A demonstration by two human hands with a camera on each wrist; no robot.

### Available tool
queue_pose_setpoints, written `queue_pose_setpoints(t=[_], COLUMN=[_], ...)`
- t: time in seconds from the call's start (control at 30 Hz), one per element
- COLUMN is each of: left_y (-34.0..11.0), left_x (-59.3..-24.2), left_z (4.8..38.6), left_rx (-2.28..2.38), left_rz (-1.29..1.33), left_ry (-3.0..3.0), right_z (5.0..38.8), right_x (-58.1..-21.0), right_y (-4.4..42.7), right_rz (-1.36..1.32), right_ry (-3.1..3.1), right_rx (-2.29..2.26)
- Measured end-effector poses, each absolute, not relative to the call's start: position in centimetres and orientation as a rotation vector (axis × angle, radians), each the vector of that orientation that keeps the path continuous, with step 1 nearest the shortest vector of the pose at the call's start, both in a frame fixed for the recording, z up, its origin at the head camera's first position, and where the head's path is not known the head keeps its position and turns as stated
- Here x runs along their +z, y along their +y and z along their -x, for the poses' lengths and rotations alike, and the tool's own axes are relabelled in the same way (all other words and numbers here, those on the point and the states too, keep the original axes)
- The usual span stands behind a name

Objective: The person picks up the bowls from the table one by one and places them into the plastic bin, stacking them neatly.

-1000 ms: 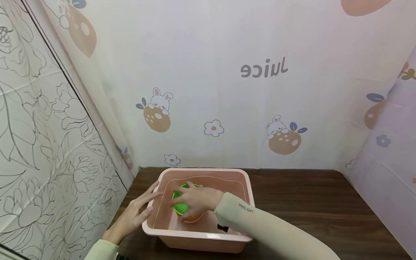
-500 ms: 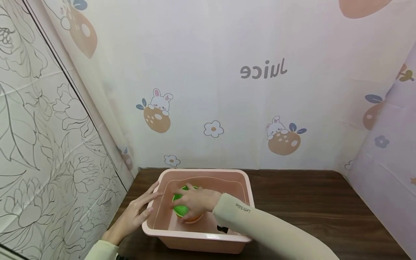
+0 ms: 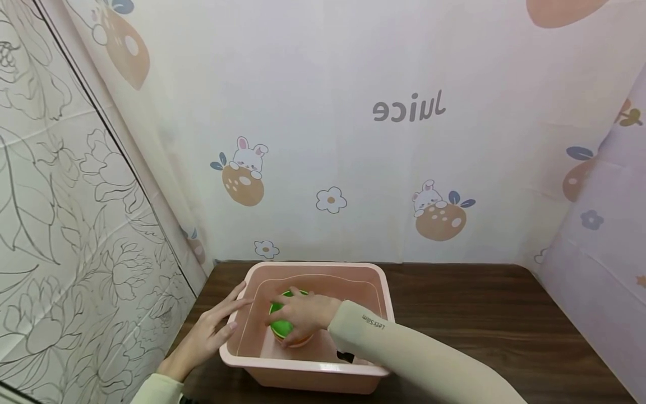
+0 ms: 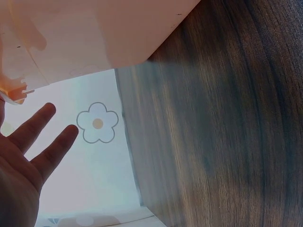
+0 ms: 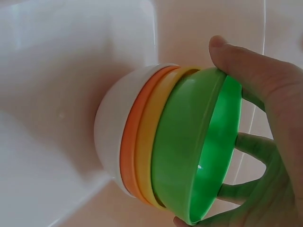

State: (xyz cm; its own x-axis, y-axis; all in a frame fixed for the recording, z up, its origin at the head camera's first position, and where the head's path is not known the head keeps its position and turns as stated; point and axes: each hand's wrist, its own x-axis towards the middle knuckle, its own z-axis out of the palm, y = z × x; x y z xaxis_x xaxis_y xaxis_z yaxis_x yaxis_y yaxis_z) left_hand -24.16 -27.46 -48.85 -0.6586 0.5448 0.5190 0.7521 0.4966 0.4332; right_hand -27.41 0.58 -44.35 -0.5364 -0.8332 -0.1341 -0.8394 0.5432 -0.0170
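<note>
A stack of nested bowls sits inside a pink plastic basin [image 3: 313, 379]. In the right wrist view the green bowl [image 5: 180, 142] is innermost, with a yellow bowl [image 5: 146, 156], an orange bowl [image 5: 129, 156] and a white bowl [image 5: 112, 123] beneath it. My right hand [image 3: 305, 312] spans the green bowl's mouth and grips its rim, thumb on one side and spread fingers on the other. My left hand [image 3: 209, 330] rests on the basin's left rim, fingers extended. Only part of the left hand shows in the left wrist view, beside the basin's outer wall.
The basin stands on a dark wood-grain table [image 3: 469, 314]. A printed curtain [image 3: 323, 140] with rabbits, fruit and flowers hangs behind it, and a floral panel [image 3: 91, 224] rises on the left. A small black object [image 3: 345, 356] shows under the right wrist.
Hardly anything differs. The right forearm has shifted slightly left and its sleeve has turned a little; both hands keep their places at the green bowl and the basin rim.
</note>
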Motion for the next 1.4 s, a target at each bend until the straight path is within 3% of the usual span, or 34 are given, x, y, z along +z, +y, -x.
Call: queue_pose_setpoints(t=[1.4], left_y=[-27.3], left_x=[-48.8], left_z=[24.4], left_rx=[-0.968], left_rz=[1.098], left_ry=[-2.422], right_z=[27.1], right_x=[-45.4], right_y=[0.6], right_rz=[1.306], right_ry=[2.647], right_rx=[0.093])
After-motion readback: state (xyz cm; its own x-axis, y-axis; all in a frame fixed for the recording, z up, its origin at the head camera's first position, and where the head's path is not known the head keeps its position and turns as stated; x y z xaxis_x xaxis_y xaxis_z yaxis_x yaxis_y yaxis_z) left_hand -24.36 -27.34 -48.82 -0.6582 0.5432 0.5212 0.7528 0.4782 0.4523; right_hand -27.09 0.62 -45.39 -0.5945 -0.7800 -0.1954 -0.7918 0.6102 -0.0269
